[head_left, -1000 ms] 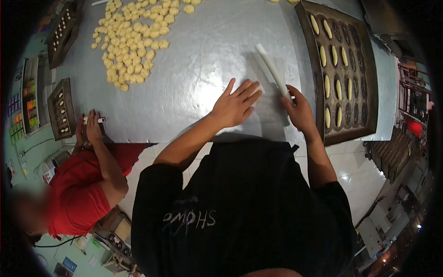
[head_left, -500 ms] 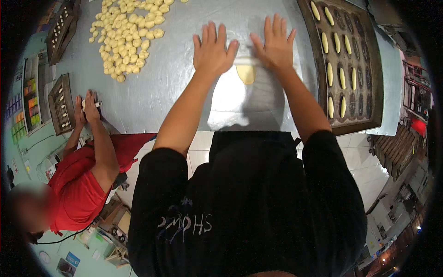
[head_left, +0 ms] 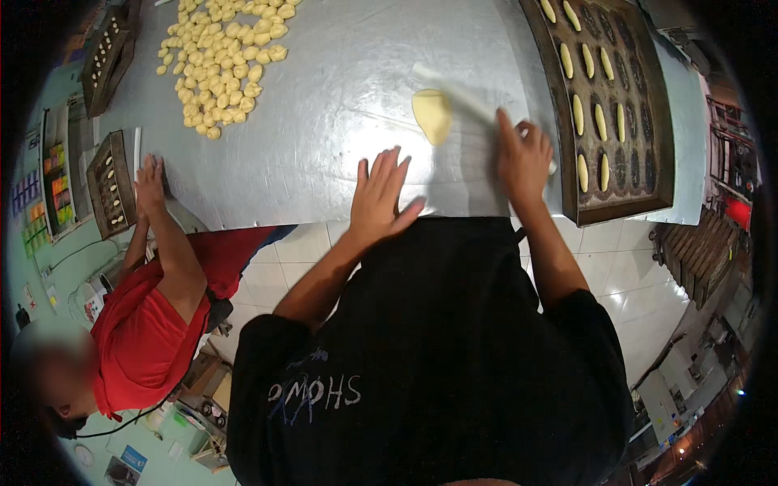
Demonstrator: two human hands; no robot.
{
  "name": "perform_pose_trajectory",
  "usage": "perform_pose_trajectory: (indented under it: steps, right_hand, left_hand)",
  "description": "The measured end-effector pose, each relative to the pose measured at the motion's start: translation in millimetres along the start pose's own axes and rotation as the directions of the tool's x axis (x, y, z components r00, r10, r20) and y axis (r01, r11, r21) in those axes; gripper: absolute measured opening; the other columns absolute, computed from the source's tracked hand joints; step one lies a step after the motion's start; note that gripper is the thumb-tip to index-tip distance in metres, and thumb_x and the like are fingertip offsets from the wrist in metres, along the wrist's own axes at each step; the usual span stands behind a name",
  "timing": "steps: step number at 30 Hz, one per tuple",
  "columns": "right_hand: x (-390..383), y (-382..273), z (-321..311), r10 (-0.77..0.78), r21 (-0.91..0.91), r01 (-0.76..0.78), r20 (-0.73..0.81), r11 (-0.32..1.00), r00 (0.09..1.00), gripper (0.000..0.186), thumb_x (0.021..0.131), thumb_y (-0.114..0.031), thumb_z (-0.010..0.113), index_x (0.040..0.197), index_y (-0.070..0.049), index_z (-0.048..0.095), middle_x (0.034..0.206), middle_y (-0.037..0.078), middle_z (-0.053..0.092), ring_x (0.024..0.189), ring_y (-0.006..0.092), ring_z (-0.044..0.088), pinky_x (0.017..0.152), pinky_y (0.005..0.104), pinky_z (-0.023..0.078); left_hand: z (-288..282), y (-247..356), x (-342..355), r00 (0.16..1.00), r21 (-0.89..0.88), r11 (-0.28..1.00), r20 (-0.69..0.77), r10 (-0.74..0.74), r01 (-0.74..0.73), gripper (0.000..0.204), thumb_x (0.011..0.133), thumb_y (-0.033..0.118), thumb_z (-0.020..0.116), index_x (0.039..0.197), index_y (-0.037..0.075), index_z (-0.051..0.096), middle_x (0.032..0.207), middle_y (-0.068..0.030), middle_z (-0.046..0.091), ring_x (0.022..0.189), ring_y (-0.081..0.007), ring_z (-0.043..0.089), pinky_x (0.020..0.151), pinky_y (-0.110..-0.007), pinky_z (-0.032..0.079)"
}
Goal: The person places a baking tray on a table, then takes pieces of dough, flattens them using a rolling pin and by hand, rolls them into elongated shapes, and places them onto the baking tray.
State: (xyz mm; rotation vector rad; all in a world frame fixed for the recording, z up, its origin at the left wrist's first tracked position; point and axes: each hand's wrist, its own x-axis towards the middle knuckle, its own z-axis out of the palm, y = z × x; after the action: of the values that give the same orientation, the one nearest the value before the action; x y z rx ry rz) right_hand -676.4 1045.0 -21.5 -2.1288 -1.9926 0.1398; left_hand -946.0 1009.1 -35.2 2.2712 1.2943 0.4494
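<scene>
A flat, teardrop-shaped piece of dough (head_left: 432,117) lies on the metal table (head_left: 324,105) in front of me. My right hand (head_left: 525,158) grips a thin white rolling pin (head_left: 474,105), which slants beside and partly behind the dough and is slightly blurred. Near the table's front edge, my left hand (head_left: 381,194) is open, fingers spread, holding nothing. Many small dough balls (head_left: 223,73) are heaped at the far left. To the right, a dark baking tray (head_left: 624,211) has hollows, several holding slim dough sticks (head_left: 600,121).
At the left, a person in red (head_left: 150,340) works at the same table, a hand (head_left: 149,186) beside another white rod (head_left: 138,146). Further trays (head_left: 99,182) with small dough pieces stand beyond. A wooden slatted rack (head_left: 693,255) is at the right.
Both hands were spread flat over the rolling pin above the dough. My left hand has come back toward the table edge; my right has moved right and nearer, swinging the pin to a slant.
</scene>
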Motion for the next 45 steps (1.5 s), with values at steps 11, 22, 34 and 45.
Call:
perform_pose_trajectory:
  steps: [11, 22, 34, 45]
  right_hand:
    - [56.8, -59.1, 67.8, -0.399, 0.048, 0.399, -0.020, 0.915, 0.917, 0.067, 0.095, -0.050, 0.045, 0.144, -0.004, 0.038, 0.151, 0.013, 0.035, 0.141, 0.0285, 0.032, 0.115, 0.0460, 0.024]
    - [12.8, -89.6, 31.2, -0.344, 0.155, 0.351, -0.073, 0.924, 0.936, 0.075, 0.093, -0.056, 0.045, 0.148, -0.006, 0.033, 0.156, 0.017, 0.024, 0.142, 0.0357, 0.026, 0.114, 0.0588, 0.016]
    - [15.5, -116.4, 53.4, -0.354, 0.006, 0.360, 0.194, 0.933, 0.915, 0.068, 0.094, -0.051, 0.044, 0.149, -0.011, 0.032, 0.157, 0.014, 0.023, 0.144, 0.0305, 0.024, 0.115, 0.0546, 0.018]
    - [40.8, -32.3, 11.2, -0.643, 0.294, 0.587, 0.150, 0.754, 0.751, 0.032, 0.077, -0.022, 0.071, 0.107, -0.014, 0.066, 0.097, 0.006, 0.063, 0.098, 0.0249, 0.060, 0.087, 0.0390, 0.047]
  left_hand:
    - [-7.9, -32.7, 116.6, 0.986, 0.284, 0.954, 0.159, 0.056, -0.100, 0.134, 0.054, 0.076, 0.073, 0.149, -0.003, 0.020, 0.155, -0.0219, 0.021, 0.147, -0.0327, 0.014, 0.117, -0.054, 0.008]
    - [-9.7, -6.4, -1.5, 0.990, -0.167, 0.980, -0.100, 0.094, -0.110, 0.090, 0.077, 0.043, 0.072, 0.141, -0.006, 0.033, 0.146, -0.0260, 0.036, 0.136, -0.0428, 0.034, 0.113, -0.056, 0.020]
    - [-0.1, -26.7, -9.7, 0.968, -0.197, 0.972, -0.241, 0.075, -0.125, 0.079, 0.087, 0.044, 0.060, 0.141, -0.006, 0.032, 0.149, -0.0275, 0.032, 0.137, -0.0502, 0.027, 0.112, -0.060, 0.017]
    - [2.1, -17.5, -2.7, 0.980, -0.146, 0.987, -0.192, 0.043, -0.072, 0.075, 0.088, 0.039, 0.059, 0.143, -0.004, 0.030, 0.151, -0.0245, 0.030, 0.140, -0.0466, 0.025, 0.113, -0.061, 0.011]
